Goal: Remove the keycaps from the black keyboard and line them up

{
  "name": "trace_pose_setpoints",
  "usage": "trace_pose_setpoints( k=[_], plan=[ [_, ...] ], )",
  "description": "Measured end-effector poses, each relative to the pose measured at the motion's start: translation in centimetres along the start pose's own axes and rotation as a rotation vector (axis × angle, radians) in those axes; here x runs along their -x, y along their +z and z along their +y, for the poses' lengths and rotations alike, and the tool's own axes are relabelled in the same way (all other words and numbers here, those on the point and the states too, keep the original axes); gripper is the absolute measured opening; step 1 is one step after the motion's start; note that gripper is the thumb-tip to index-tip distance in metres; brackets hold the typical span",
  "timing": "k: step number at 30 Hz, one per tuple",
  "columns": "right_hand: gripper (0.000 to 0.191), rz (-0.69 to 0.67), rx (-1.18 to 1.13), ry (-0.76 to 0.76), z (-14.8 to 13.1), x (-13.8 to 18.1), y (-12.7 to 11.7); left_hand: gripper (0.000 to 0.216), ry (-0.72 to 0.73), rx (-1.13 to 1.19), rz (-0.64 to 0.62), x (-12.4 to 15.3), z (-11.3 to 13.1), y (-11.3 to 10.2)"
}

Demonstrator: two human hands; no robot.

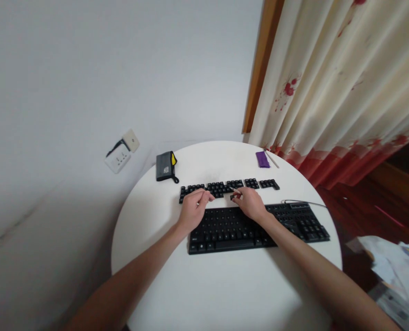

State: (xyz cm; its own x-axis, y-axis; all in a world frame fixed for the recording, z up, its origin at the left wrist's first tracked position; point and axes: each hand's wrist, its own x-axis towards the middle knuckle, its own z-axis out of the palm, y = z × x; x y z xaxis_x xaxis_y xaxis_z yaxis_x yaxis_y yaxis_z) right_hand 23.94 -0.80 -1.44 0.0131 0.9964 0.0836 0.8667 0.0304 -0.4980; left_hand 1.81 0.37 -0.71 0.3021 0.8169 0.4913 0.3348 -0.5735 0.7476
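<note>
A black keyboard (pixel 259 225) lies on a round white table (pixel 225 285). Behind it runs a row of loose black keycaps (pixel 221 187), set out in several groups. My left hand (pixel 194 209) rests at the keyboard's far left edge, fingers curled together just in front of the keycaps. My right hand (pixel 251 202) is over the keyboard's top edge, pinching a thin metal tool (pixel 235 189) whose tip points at the keycaps. What the left fingers hold, if anything, is hidden.
A grey pouch with a yellow patch (pixel 166 166) lies at the table's back left. A purple item (pixel 262 159) and a thin stick (pixel 272 159) sit at the back right. The keyboard's cable (pixel 304 202) trails right. Curtain (pixel 335 87) on the right, wall socket (pixel 119 157) on the left.
</note>
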Motion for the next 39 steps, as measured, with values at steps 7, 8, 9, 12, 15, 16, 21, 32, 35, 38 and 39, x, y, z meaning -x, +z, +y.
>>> trace_pose_setpoints(
  k=[7, 8, 9, 12, 15, 16, 21, 32, 35, 38, 39],
  plan=[
    [0.014, -0.047, 0.076, 0.035, -0.6, -1.0, 1.4, 0.043, -0.017, 0.003, 0.031, -0.1, -0.6, -0.3],
    [0.015, -0.049, 0.082, 0.040, -0.6, -1.0, 1.4, 0.044, -0.018, 0.002, 0.029, -0.1, -0.6, -0.3],
    [0.014, -0.049, 0.089, 0.045, -0.6, -1.0, 1.4, 0.044, -0.019, -0.001, 0.029, -0.1, -0.5, -0.3],
    [0.013, -0.045, 0.112, 0.062, -0.7, -0.9, 1.4, 0.045, -0.023, -0.008, 0.032, -0.1, -0.4, -0.4],
    [0.012, -0.044, 0.130, 0.080, -1.0, -1.1, 1.6, 0.046, -0.022, -0.013, 0.034, -0.1, -0.3, -0.5],
    [0.012, -0.046, 0.134, 0.084, -1.1, -1.1, 1.7, 0.047, -0.021, -0.015, 0.035, -0.1, -0.3, -0.5],
    [0.013, -0.052, 0.141, 0.088, -1.5, -1.7, 2.0, 0.047, -0.014, -0.012, 0.046, -0.1, -0.2, -0.6],
    [0.010, -0.037, 0.100, 0.071, -1.7, -1.8, 2.1, 0.045, -0.007, -0.015, 0.044, -0.1, -0.3, -0.6],
    [0.012, -0.014, 0.077, 0.068, -1.5, -1.6, 1.5, 0.046, -0.008, -0.019, 0.047, -0.1, -0.2, -0.6],
    [0.024, 0.081, -0.061, 0.042, -0.9, -1.0, -0.1, 0.046, -0.003, -0.021, 0.049, -0.2, -0.2, -0.6],
    [0.030, 0.135, -0.154, 0.024, -0.6, -0.7, -0.9, 0.046, -0.001, -0.021, 0.050, -0.2, -0.2, -0.5]
  ],
)
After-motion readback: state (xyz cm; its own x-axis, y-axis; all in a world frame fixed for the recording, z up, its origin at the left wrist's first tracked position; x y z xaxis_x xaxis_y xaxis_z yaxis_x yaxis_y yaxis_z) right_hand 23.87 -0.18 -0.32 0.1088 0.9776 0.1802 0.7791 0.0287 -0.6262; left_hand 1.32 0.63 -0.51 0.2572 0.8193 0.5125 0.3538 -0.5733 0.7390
